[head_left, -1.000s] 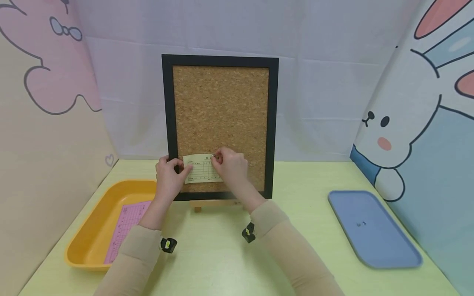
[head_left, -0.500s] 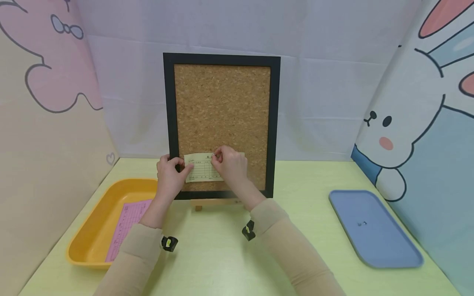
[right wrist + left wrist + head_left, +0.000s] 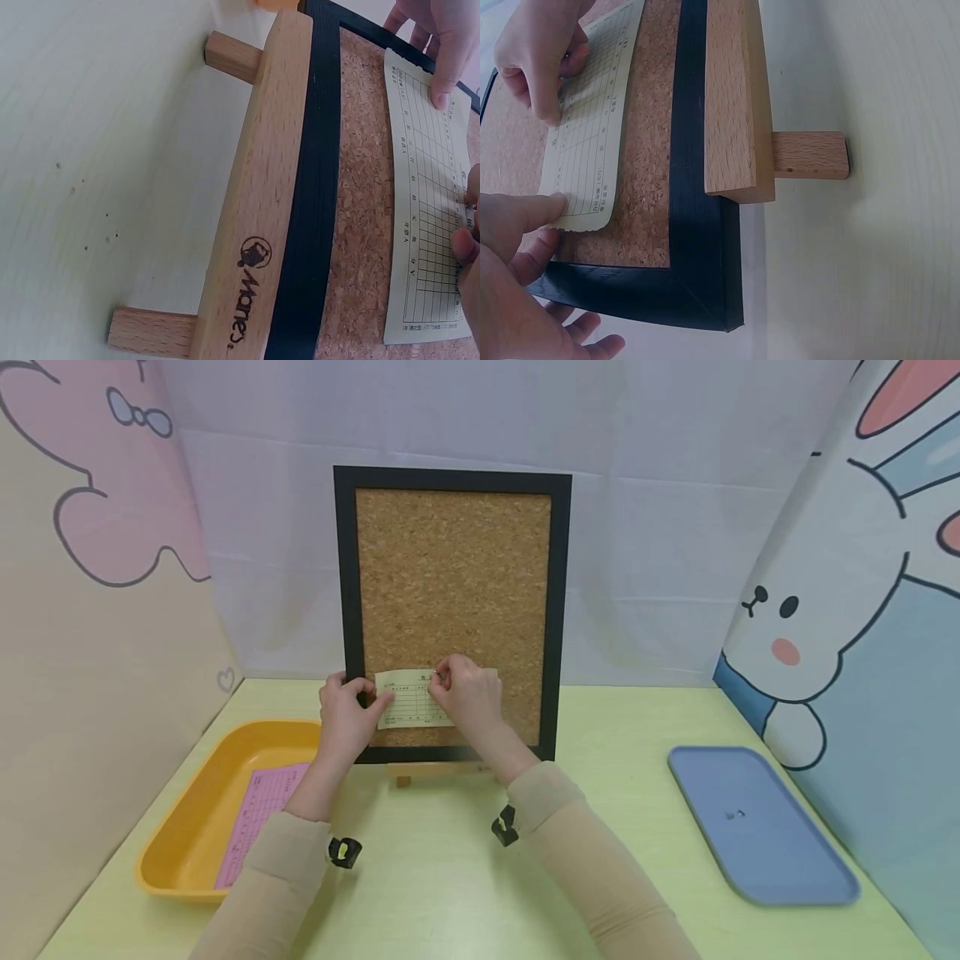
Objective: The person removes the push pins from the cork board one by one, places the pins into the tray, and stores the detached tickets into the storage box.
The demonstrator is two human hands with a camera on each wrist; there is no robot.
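A pale yellow printed form slip (image 3: pixel 405 700) lies against the lower part of a black-framed cork board (image 3: pixel 453 577). My left hand (image 3: pixel 347 714) pinches its left edge, thumb on the face and other fingers by the frame; the left wrist view shows this thumb (image 3: pixel 544 206) on the paper. At the slip's upper middle, my right hand (image 3: pixel 471 697) pinches a tiny metallic pin (image 3: pixel 436 672) between thumb and forefinger. Those fingers cover part of the slip. In the right wrist view the slip (image 3: pixel 427 202) lies along the cork, mostly flat.
The board stands on a wooden easel (image 3: pixel 739 97). At left, a yellow tray (image 3: pixel 180 827) holds a pink printed sheet (image 3: pixel 258 814). A blue tray (image 3: pixel 765 852) on the right bears a few tiny metallic pieces (image 3: pixel 737 814). Printed cloth walls enclose the table.
Both hands keep their places on the slip with almost no movement. The whole head view has shifted slightly.
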